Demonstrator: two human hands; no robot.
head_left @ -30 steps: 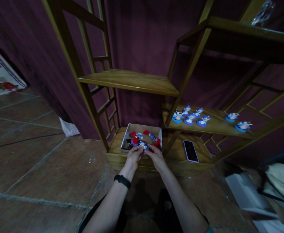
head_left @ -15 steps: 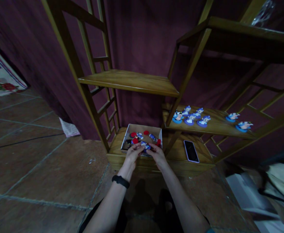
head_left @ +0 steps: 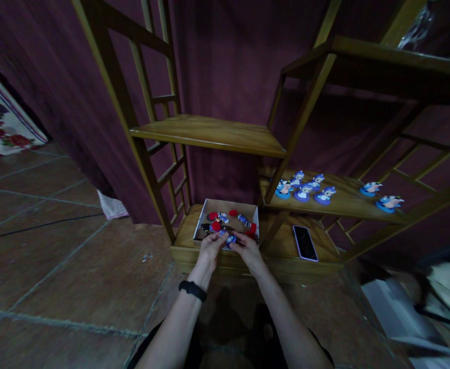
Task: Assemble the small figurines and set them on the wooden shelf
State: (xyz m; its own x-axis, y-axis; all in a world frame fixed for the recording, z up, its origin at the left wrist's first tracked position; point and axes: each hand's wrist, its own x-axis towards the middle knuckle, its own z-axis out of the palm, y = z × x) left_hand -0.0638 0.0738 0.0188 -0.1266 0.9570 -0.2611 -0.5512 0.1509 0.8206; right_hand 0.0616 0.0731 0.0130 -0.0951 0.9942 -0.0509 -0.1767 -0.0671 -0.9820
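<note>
Between my two hands is a small purple and white figurine (head_left: pixel 230 239), held over the front edge of an open cardboard box (head_left: pixel 257 215). My left hand (head_left: pixel 211 247) pinches its left side, and my right hand (head_left: pixel 248 248) has its fingers closed on the right side. Inside the box lie several figurines with red bases, among them a blue and red figurine (head_left: pixel 244 220). My fingers cover part of the held figurine and the near side of the box.
Several purple figurines (head_left: pixel 304 192) and pink ones on blue bases (head_left: pixel 389 203) stand on the right shelf. A phone (head_left: pixel 305 243) lies on the lower board. A wooden shelf (head_left: pixel 209 133) juts out above the box. White boxes (head_left: pixel 400 312) sit on the floor at right.
Both hands still hold the figurine, which is slightly lower in view and looks turned a little. The whole view has shifted slightly.
</note>
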